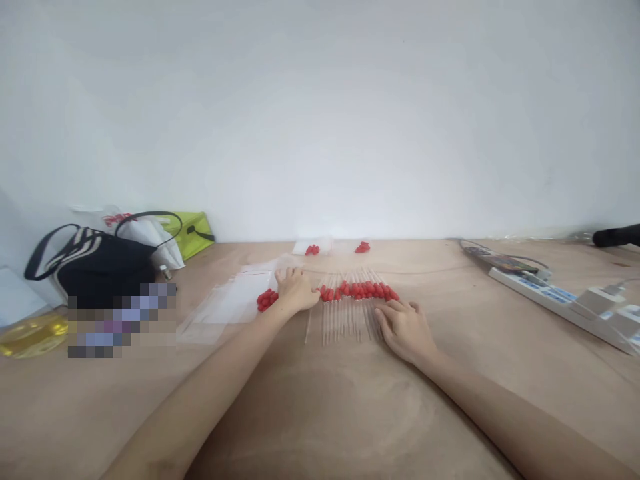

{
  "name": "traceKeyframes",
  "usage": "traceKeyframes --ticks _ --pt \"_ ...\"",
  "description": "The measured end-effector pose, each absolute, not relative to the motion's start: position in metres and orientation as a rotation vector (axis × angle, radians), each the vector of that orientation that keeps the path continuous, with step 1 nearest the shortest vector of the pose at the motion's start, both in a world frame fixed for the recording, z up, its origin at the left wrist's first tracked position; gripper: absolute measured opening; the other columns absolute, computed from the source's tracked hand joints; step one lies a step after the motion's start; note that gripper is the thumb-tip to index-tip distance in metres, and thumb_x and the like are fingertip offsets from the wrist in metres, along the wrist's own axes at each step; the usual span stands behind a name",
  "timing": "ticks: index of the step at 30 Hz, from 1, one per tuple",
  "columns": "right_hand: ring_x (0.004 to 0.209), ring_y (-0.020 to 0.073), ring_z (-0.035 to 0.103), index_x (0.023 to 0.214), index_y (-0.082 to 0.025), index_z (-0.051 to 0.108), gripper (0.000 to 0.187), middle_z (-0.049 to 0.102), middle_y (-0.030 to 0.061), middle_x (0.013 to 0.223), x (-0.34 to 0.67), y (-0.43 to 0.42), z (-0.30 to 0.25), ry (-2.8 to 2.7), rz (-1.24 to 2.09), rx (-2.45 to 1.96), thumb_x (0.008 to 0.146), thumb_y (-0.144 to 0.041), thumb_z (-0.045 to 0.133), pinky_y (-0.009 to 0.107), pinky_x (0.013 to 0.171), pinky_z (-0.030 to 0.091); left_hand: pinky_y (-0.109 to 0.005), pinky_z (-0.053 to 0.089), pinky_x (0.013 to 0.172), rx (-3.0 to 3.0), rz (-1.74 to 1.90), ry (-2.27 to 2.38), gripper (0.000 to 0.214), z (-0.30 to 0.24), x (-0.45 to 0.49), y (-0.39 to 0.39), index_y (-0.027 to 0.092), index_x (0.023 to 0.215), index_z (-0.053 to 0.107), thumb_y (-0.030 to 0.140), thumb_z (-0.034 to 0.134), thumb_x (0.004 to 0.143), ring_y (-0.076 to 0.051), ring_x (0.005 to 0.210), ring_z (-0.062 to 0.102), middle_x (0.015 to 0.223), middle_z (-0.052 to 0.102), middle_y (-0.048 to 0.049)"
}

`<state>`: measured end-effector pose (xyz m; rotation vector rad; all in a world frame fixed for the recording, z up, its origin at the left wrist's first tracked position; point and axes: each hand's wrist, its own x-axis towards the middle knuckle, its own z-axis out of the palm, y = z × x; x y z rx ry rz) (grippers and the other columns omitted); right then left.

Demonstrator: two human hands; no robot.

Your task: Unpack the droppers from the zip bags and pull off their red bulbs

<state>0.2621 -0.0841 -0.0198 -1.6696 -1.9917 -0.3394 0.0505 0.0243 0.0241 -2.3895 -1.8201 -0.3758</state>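
A row of small red oval pieces (367, 290) lies across many thin pale sticks (343, 323), side by side on the wooden table. At the row's left end is my left hand (296, 291), fingers spread and thumb at the end red piece; it rests between the row and a small red pile (267, 300) on white sheets. My right hand (407, 328) lies at the right end, fingers stretched out beside the last sticks and touching or nearly touching the end red piece. Neither hand visibly grips anything. Parts of the outer sticks are hidden by my fingers.
White sheets and clear film (227, 303) lie left. Two more red clusters, (313, 250) one on white paper, sit near the wall. A black bag (107, 267) and green bag (193, 233) stand at left; a power strip (550, 300) with plugs and a phone (505, 260) lie right.
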Motion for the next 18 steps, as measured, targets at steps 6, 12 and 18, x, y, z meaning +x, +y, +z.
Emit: traceKeyframes --ticks 6,12,18 --pt "0.083 0.017 0.054 0.084 -0.022 0.063 0.029 0.063 0.0033 0.084 0.264 -0.083 -0.021 -1.874 -0.372 -1.637 0.087 -0.026 0.034 0.036 0.08 0.029 -0.053 0.026 0.083 -2.288 -0.443 -1.882 0.028 0.029 0.049 0.024 0.016 0.06 0.062 0.04 0.052 0.069 -0.035 0.1 0.043 0.097 0.057 -0.0156" --pt "0.098 0.0221 0.05 0.118 -0.02 0.048 0.039 0.051 0.0122 0.113 0.265 -0.079 -0.025 -1.784 -0.482 -1.435 0.082 -0.036 0.043 0.038 0.083 0.033 -0.041 0.029 0.083 -2.366 -0.634 -1.379 0.017 0.04 0.027 -0.018 0.015 0.072 0.056 0.022 0.042 0.079 -0.022 0.081 0.053 0.077 0.061 -0.0074" --pt "0.11 0.0247 0.042 0.123 -0.023 0.044 0.047 0.05 0.0102 0.118 0.259 -0.084 -0.016 -1.96 -0.628 -1.226 0.08 -0.042 0.048 0.044 0.094 0.025 -0.039 0.027 0.087 -2.448 -0.798 -0.866 0.019 0.013 0.013 -0.045 0.017 0.076 0.053 0.02 0.038 0.086 -0.015 0.069 0.057 0.069 0.062 -0.0003"
